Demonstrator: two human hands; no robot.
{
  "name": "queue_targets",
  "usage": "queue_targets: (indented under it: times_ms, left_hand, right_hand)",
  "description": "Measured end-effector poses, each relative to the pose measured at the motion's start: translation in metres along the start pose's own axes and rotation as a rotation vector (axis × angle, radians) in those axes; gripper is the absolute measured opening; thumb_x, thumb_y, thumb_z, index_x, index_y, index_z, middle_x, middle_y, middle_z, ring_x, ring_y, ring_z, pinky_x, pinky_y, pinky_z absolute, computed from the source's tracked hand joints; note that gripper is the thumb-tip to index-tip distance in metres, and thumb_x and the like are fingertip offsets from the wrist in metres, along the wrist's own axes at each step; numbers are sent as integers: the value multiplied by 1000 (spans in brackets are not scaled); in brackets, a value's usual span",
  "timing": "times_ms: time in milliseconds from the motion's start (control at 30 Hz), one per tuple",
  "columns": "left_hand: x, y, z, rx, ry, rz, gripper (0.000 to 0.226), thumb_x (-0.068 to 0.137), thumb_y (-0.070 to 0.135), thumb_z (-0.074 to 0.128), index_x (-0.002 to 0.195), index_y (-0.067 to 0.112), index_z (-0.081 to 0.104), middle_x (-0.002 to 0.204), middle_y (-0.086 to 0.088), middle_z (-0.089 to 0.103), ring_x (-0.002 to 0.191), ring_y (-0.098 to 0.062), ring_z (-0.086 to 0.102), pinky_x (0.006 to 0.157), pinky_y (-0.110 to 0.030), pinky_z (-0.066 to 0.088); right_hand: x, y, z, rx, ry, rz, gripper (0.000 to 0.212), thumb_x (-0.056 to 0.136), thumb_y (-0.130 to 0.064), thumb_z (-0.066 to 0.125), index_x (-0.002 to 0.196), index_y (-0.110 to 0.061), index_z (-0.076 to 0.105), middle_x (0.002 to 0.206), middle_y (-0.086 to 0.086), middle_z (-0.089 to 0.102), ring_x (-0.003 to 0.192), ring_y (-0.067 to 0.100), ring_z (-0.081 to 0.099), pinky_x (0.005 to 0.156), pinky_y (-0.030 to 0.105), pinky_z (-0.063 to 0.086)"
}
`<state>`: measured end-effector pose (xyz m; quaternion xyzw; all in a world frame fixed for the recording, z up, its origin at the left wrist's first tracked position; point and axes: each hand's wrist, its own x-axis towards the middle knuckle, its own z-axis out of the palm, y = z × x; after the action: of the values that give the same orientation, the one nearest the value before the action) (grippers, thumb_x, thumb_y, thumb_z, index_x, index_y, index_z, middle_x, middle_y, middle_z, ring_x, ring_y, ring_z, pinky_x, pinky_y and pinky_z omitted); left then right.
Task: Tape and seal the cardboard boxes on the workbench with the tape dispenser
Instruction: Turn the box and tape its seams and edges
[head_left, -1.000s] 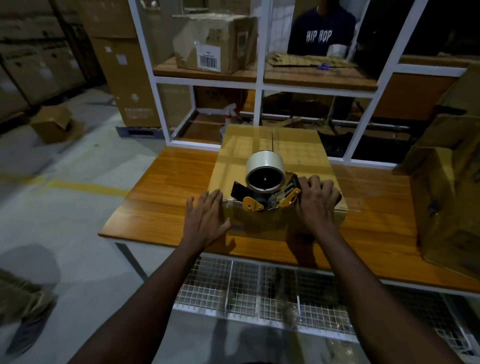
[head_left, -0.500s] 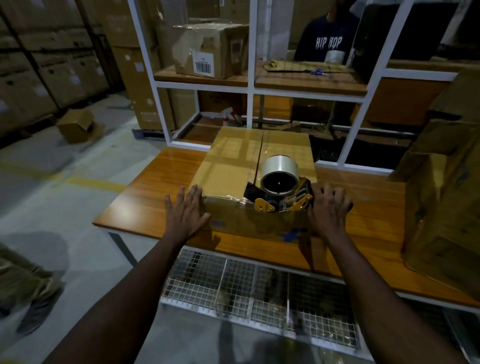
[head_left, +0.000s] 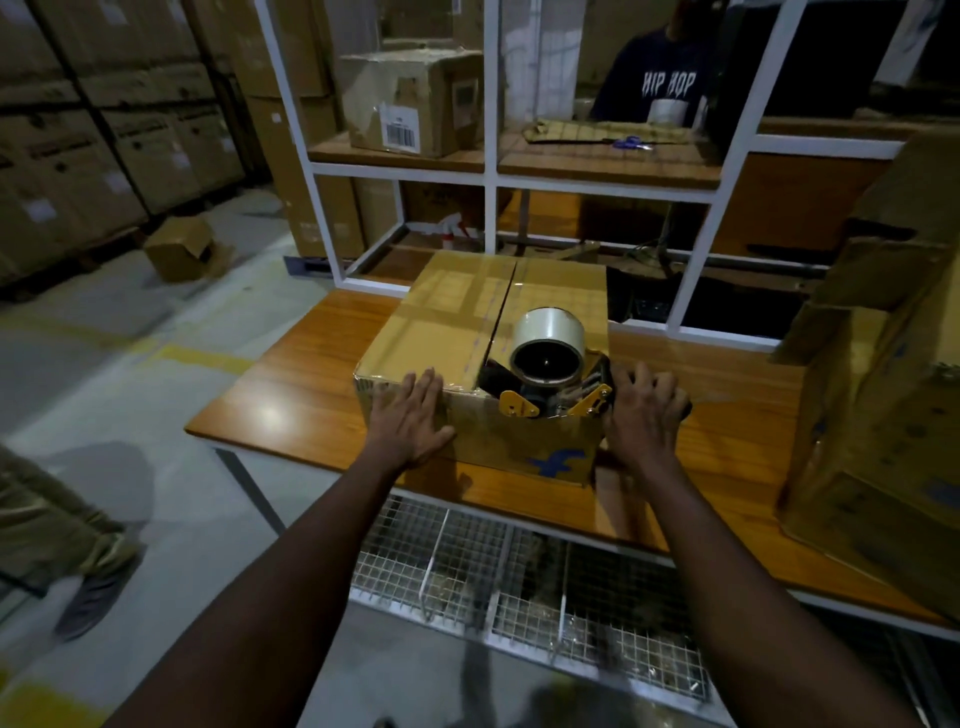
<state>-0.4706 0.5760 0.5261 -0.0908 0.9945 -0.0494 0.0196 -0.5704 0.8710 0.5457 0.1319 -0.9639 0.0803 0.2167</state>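
Note:
A brown cardboard box (head_left: 447, 322) sits on the wooden workbench (head_left: 291, 395), its top flaps closed with a dark seam running down the middle. A tape dispenser (head_left: 548, 353) with a white tape roll and yellow side plates stands at the box's near edge, just right of the seam. My right hand (head_left: 641, 410) grips the dispenser's handle at the box's near right corner. My left hand (head_left: 410, 421) lies flat with straight fingers on the near left corner, over the top edge and front face.
A tall, large cardboard box (head_left: 883, 415) stands at the bench's right end. A white rack frame (head_left: 491, 171) rises behind, with a labelled box (head_left: 410, 104) and blue scissors (head_left: 631, 143) on its shelves. A person in a dark shirt (head_left: 665, 83) stands beyond. A wire mesh shelf (head_left: 519, 587) is under the bench.
The dispenser and my right hand have shifted from the seam toward the box's near right corner. My left hand slid left to the near left corner. The box looks slightly turned.

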Motion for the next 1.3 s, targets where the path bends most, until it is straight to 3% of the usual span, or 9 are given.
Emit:
queue_targets:
  times_ms: [167, 433, 533, 700, 933, 1133, 1233, 1300]
  left_hand:
    - [-1, -6, 1, 8, 0, 15, 85, 93, 68, 21, 157, 20, -6, 165, -1, -9, 152, -22, -2, 117, -59, 2]
    - [5, -13, -8, -20, -38, -34, 85, 95, 68, 24, 158, 18, -4, 165, -4, -9, 152, -28, -3, 115, -62, 2]
    - [6, 24, -10, 28, -64, 104, 90, 87, 73, 10, 156, 18, -11, 163, -4, -17, 151, -27, -8, 117, -62, 0]
    - [7, 33, -1, 20, -40, 114, 104, 68, 75, -10, 156, 19, -11, 163, -1, -17, 152, -23, -8, 116, -62, -1]
    - [8, 30, 1, 34, -43, 138, 85, 94, 68, 19, 156, 19, -11, 164, -1, -17, 152, -22, -8, 116, -62, 0]
    - [6, 46, -6, -12, -33, 101, 89, 90, 70, 16, 157, 17, -9, 163, -3, -16, 151, -27, -8, 115, -62, -4]
    - [7, 71, -14, 32, -10, 221, 92, 83, 70, 6, 156, 17, -10, 163, -2, -16, 152, -25, -7, 118, -60, -2]
    - [10, 88, -12, 44, -15, 295, 88, 87, 69, 11, 156, 18, -10, 163, -1, -16, 152, -23, -7, 119, -57, -4]
  right_hand:
    - [-10, 31, -3, -18, 17, 68, 44, 77, -15, 68, 119, -18, 55, 106, 15, 52, 93, 35, 44, 79, 43, 34]
    - [-27, -4, -9, -1, -20, 103, 43, 82, -16, 62, 123, -22, 53, 112, 11, 52, 97, 35, 46, 84, 45, 35]
    - [-29, -4, -6, 19, -30, 118, 42, 82, -15, 61, 123, -21, 51, 112, 12, 51, 97, 36, 46, 83, 46, 36]
    - [-25, 1, -12, 9, -16, 64, 44, 81, -16, 65, 123, -21, 53, 110, 11, 52, 94, 34, 46, 81, 44, 35]
    - [-44, 52, -12, 5, 84, 133, 45, 77, -12, 68, 120, -17, 56, 105, 15, 53, 91, 36, 46, 78, 46, 37]
    - [-51, 64, -11, -2, 54, 173, 46, 77, -12, 67, 120, -16, 53, 111, 15, 52, 93, 37, 45, 81, 47, 38]
    - [-50, 61, -13, 10, 49, 182, 47, 75, -10, 66, 120, -17, 53, 110, 15, 53, 94, 36, 45, 82, 46, 37]
    - [-51, 59, -14, 25, 37, 203, 47, 75, -10, 65, 120, -17, 53, 111, 15, 53, 95, 36, 45, 82, 46, 36]
